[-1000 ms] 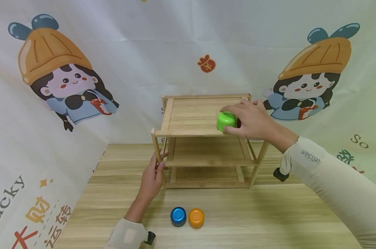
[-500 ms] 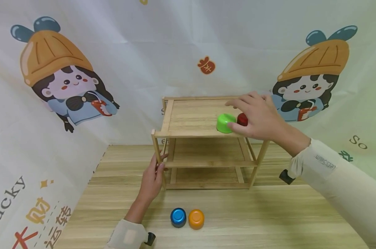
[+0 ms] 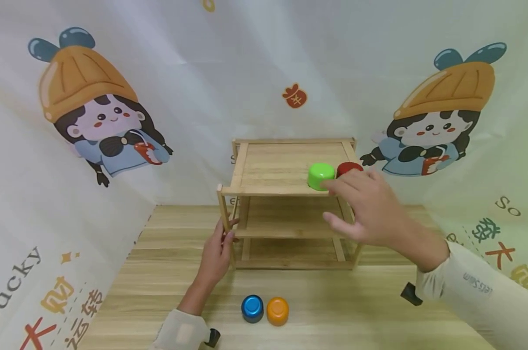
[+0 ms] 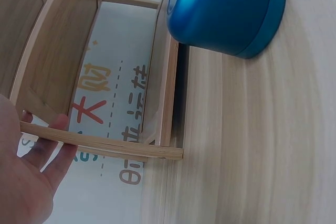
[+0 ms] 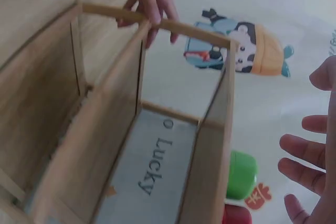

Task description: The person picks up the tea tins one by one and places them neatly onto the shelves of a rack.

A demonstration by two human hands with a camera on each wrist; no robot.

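Lime-green cup (image 3: 320, 175): glossy, squat, smooth-sided, rounded at the shoulder, closed end up. Sits on the top shelf (image 3: 272, 163) of a pale wooden rack (image 3: 285, 230), at the front edge, toward the front right corner. Dark red cup (image 3: 349, 168) just right of it, partly hidden by the right hand (image 3: 370, 209). That hand: fingers loose, apart, holding nothing; fingertips overlap the green in the head view, but the right wrist view shows a gap. Left hand (image 3: 215, 255) grips the front left post (image 3: 223, 209). Metallic blue cup (image 3: 252, 308) and orange cup (image 3: 278, 311) side by side on wood-grain surface (image 3: 333, 306), before the rack's lower front edge.
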